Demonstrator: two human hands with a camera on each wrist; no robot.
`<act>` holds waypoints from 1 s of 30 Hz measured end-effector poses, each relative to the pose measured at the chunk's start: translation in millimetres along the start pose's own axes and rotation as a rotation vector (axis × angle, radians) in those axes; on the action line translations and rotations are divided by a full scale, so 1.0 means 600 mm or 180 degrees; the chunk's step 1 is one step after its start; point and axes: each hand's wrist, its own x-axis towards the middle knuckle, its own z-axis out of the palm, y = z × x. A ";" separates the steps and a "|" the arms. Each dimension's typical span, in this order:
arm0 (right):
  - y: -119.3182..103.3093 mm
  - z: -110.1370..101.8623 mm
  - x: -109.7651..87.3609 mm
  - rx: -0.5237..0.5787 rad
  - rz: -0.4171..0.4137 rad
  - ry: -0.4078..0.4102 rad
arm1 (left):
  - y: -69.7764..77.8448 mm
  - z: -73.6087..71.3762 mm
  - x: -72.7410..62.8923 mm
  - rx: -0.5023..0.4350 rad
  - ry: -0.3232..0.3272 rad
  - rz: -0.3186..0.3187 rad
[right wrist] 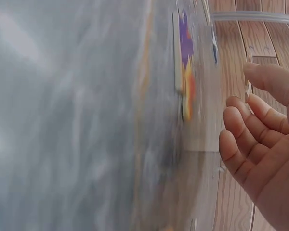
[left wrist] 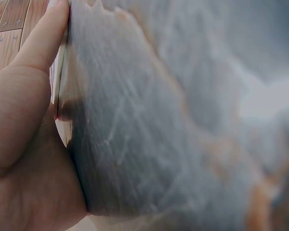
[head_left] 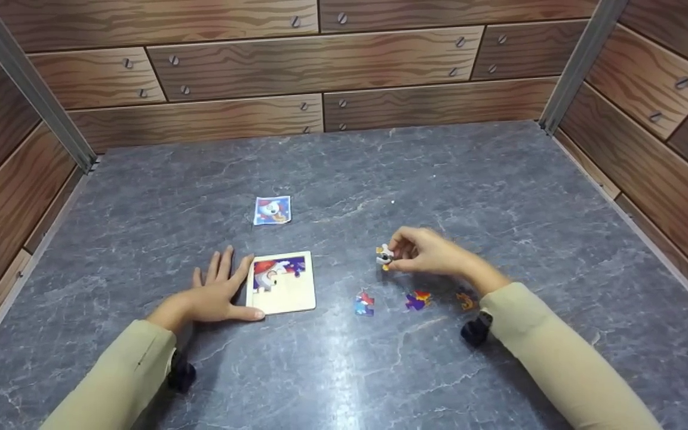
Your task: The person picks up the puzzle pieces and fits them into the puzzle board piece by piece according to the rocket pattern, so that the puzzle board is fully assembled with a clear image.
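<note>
A square jigsaw board (head_left: 297,296) with a pale frame lies on the grey table, its top left part filled with red, white and purple pieces. My left hand (head_left: 215,298) rests on the table at the board's left side, fingers spread, with thumb and index finger against its edge. My right hand (head_left: 430,251) pinches a white, black and orange puzzle piece (head_left: 384,257) above the table to the right of the board. In the right wrist view that puzzle piece (right wrist: 248,89) appears edge-on between thumb and fingers; its picture is hidden there.
Loose puzzle pieces lie right of the board: a blue and red piece (head_left: 365,303), a purple and orange piece (head_left: 418,300) and an orange piece (head_left: 466,300) by the right wrist. Behind the board is a small picture card (head_left: 272,210). Wood-patterned walls (head_left: 314,68) enclose the table.
</note>
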 end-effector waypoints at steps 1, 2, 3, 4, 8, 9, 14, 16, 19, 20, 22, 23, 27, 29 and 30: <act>-0.001 0.003 0.003 0.0013 -0.0021 -0.0001 | 0.000 0.000 0.000 -0.0007 0.0003 0.0005; -0.002 0.005 0.004 0.0015 -0.0050 0.0004 | 0.001 0.000 0.000 -0.0009 0.0000 0.0003; -0.003 0.007 0.007 0.0018 -0.0075 0.0001 | 0.001 0.000 0.000 -0.0016 0.0006 0.0011; -0.004 0.009 0.009 0.0018 -0.0094 0.0000 | 0.001 0.000 0.000 -0.0025 0.0010 0.0020; -0.011 0.017 0.016 0.0006 -0.0171 -0.0012 | 0.001 0.000 0.000 -0.0013 0.0013 0.0032; -0.013 0.018 0.018 0.0002 -0.0171 -0.0015 | 0.001 0.000 0.000 -0.0005 0.0018 0.0033; -0.027 0.027 0.028 0.0007 -0.0197 -0.0020 | -0.001 0.000 0.001 0.0025 0.0022 0.0028; -0.032 0.031 0.032 0.0003 -0.0219 -0.0021 | -0.002 0.000 0.002 0.0018 0.0014 0.0018; -0.039 0.038 0.038 0.0009 -0.0249 -0.0022 | -0.003 0.002 0.002 -0.0005 0.0003 0.0004; -0.041 0.040 0.041 0.0009 -0.0267 -0.0021 | -0.003 0.002 0.002 -0.0007 0.0003 0.0002; -0.044 0.045 0.045 0.0022 -0.0296 -0.0023 | -0.004 0.002 0.002 -0.0007 0.0004 0.0000; -0.046 0.047 0.048 0.0028 -0.0305 -0.0022 | -0.004 0.002 0.002 -0.0007 0.0004 0.0002; -0.055 0.055 0.055 0.0042 -0.0329 -0.0035 | -0.004 0.002 0.002 0.0005 0.0007 0.0019; -0.060 0.059 0.059 0.0044 -0.0343 -0.0053 | -0.003 0.003 0.002 0.0001 0.0013 0.0028; -0.063 0.061 0.061 0.0043 -0.0350 -0.0066 | -0.003 0.003 0.002 -0.0002 0.0015 0.0029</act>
